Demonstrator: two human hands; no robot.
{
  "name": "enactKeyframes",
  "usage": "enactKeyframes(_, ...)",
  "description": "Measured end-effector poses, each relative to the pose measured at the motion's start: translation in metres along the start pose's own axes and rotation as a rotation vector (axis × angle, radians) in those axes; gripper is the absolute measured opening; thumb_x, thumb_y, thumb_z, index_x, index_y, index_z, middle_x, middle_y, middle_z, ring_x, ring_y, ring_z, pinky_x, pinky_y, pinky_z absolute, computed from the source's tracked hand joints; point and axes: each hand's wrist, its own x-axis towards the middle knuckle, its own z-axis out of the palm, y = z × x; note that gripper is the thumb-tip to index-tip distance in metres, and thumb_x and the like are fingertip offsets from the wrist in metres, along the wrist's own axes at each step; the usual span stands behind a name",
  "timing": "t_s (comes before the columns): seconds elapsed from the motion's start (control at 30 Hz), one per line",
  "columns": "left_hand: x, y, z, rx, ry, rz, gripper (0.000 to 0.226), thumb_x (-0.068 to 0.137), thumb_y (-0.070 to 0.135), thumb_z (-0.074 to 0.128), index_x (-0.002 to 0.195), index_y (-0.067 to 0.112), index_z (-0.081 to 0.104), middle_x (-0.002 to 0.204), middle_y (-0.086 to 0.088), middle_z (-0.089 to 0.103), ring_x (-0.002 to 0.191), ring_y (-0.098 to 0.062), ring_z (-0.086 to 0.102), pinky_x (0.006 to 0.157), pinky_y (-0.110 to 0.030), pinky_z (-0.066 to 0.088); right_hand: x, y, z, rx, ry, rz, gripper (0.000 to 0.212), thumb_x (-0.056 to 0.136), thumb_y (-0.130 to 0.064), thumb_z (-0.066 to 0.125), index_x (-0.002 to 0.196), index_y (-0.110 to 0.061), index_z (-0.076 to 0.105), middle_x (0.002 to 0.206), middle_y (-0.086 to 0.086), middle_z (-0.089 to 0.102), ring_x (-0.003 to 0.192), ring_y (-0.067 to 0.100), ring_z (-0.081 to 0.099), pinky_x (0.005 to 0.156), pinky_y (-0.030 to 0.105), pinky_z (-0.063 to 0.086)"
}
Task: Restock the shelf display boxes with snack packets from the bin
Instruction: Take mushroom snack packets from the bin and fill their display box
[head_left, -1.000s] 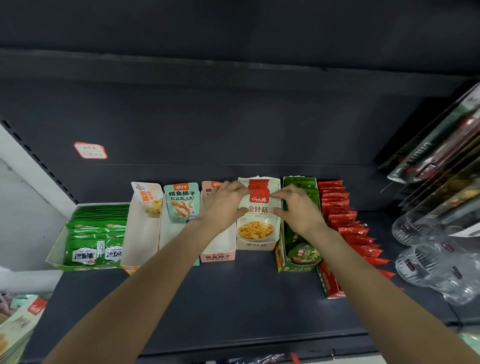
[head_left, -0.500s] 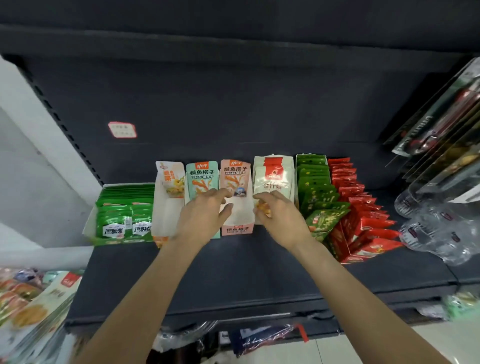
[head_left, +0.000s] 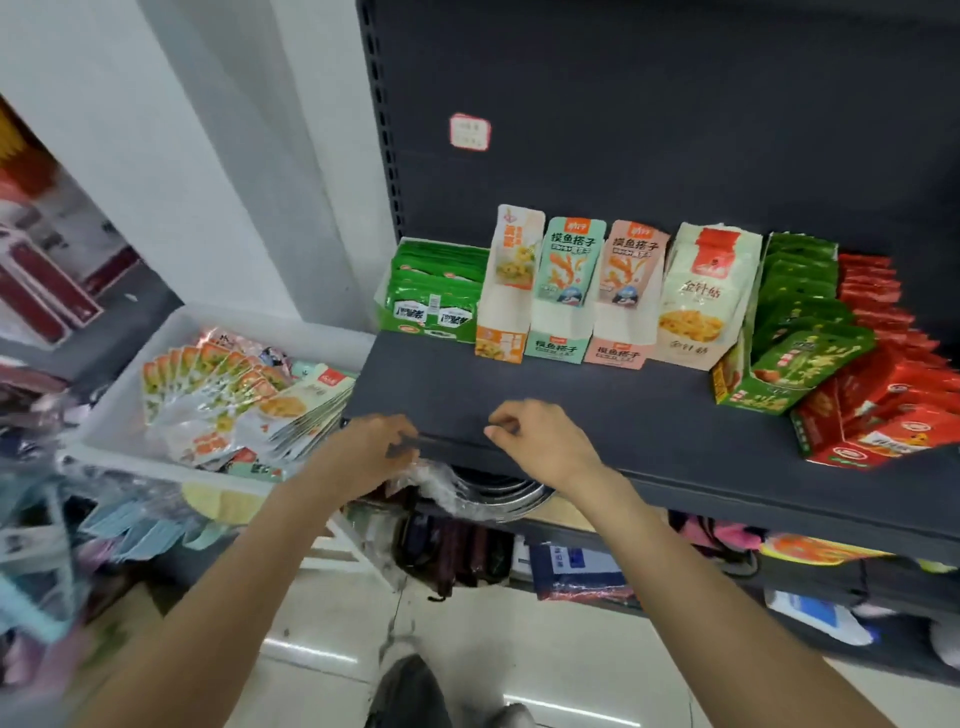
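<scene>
Hovering at the front edge of the shelf (head_left: 597, 415), both hands hold nothing: the left hand (head_left: 363, 457) has loosely curled fingers just over the lip near the shelf's left front corner, and the right hand (head_left: 540, 441) sits beside it with fingers bent and thumb and forefinger close together, though no packet shows between them.

Behind them, along the back of the shelf, stands the row of display boxes. The green box (head_left: 431, 296) at the left end looks well filled, as do the tilted green box (head_left: 795, 338) and the red box (head_left: 883, 395) at the right end. The orange box (head_left: 506, 306), teal box (head_left: 561, 306) and pink box (head_left: 621, 312) each show only a packet or so at the back, with bare card in front. The mushroom box (head_left: 701, 301) shows a packet at its front.

Off the shelf's left edge, lower down, the white bin (head_left: 171, 332) holds fanned stacks of snack packets (head_left: 223, 384). I judge the job partly done: three narrow boxes need filling, and the next reach probably goes to the bin.
</scene>
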Motion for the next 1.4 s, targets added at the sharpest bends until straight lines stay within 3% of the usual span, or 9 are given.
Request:
enactKeyframes(0.27,-0.024,-0.119,-0.042,-0.026,-0.011,-0.124,0.029,0.093,0.026,0.055,0.121,0.018,0.057,0.119,-0.005,0.061,0.107,-0.022,0.057,0.091,-0.031,0.046,0.048,-0.093,0.074,-0.080,-0.069,-0.056,0.038,0.096,-0.033,0.050,0.131,-0.019,0.050,0.120,0.005,0.059,0.109,0.025,0.056,0.086,0.040,0.049)
enactKeyframes(0.43,-0.005,-0.200,-0.068,-0.066,-0.015,-0.082,0.031,0.095,0.029,0.053,0.123,0.015,0.056,0.121,-0.007,0.061,0.103,-0.023,0.060,0.089,-0.034,0.048,0.094,-0.154,0.119,-0.020,-0.059,0.008,0.033,0.096,-0.031,0.049,0.125,-0.016,0.055,0.112,0.010,0.058,0.105,0.027,0.057,0.086,0.044,0.049)
enactKeyframes(0.63,0.028,-0.262,-0.079,-0.072,-0.064,0.000,0.038,0.095,0.024,0.052,0.132,0.017,0.049,0.131,-0.009,0.054,0.110,-0.025,0.056,0.092,-0.035,0.046,0.134,-0.185,0.169,0.089,-0.030,0.122,0.038,0.095,-0.025,0.052,0.131,-0.011,0.051,0.129,0.012,0.053,0.117,0.026,0.052,0.098,0.034,0.041)
enactKeyframes(0.83,0.053,-0.288,-0.073,-0.063,-0.185,0.061,0.054,0.093,0.024,0.055,0.143,0.021,0.036,0.146,-0.006,0.038,0.127,-0.025,0.044,0.098,-0.030,0.037,0.161,-0.191,0.212,0.078,-0.054,0.224,0.059,0.094,-0.026,0.055,0.146,-0.012,0.030,0.151,0.012,0.029,0.140,0.026,0.024,0.116,0.036,0.020)
enactKeyframes(0.97,0.064,-0.296,-0.065,-0.085,-0.244,0.022,0.060,0.093,0.023,0.055,0.147,0.019,0.028,0.151,-0.005,0.031,0.134,-0.023,0.036,0.102,-0.027,0.031,0.173,-0.190,0.232,0.027,-0.085,0.280,0.069,0.092,-0.036,0.056,0.149,-0.018,0.021,0.158,0.006,0.010,0.145,0.023,0.007,0.117,0.036,0.011)
enactKeyframes(1.07,0.067,-0.299,-0.061,-0.247,-0.262,0.005,0.057,0.093,0.014,0.054,0.146,0.013,0.031,0.148,-0.005,0.036,0.132,-0.022,0.037,0.099,-0.022,0.029,0.172,-0.189,0.240,-0.011,-0.088,0.285,0.066,0.092,-0.039,0.055,0.148,-0.020,0.025,0.158,0.004,0.008,0.145,0.022,0.005,0.118,0.035,0.009)
enactKeyframes(1.23,0.066,-0.309,-0.051,-0.565,-0.179,-0.128,0.038,0.089,0.001,0.058,0.126,0.006,0.057,0.127,-0.007,0.059,0.119,-0.024,0.054,0.100,-0.032,0.043,0.164,-0.187,0.243,0.039,-0.074,0.272,0.066,0.090,-0.036,0.059,0.147,-0.021,0.027,0.158,-0.001,0.011,0.144,0.021,0.011,0.115,0.033,0.016)
enactKeyframes(1.4,0.072,-0.307,-0.055,-0.682,-0.124,-0.242,0.041,0.090,0.006,0.059,0.130,0.001,0.052,0.123,-0.010,0.061,0.110,-0.018,0.054,0.093,-0.024,0.040,0.164,-0.190,0.243,0.015,-0.062,0.261,0.067,0.090,-0.035,0.060,0.147,-0.021,0.028,0.157,-0.002,0.014,0.144,0.019,0.014,0.115,0.031,0.017)
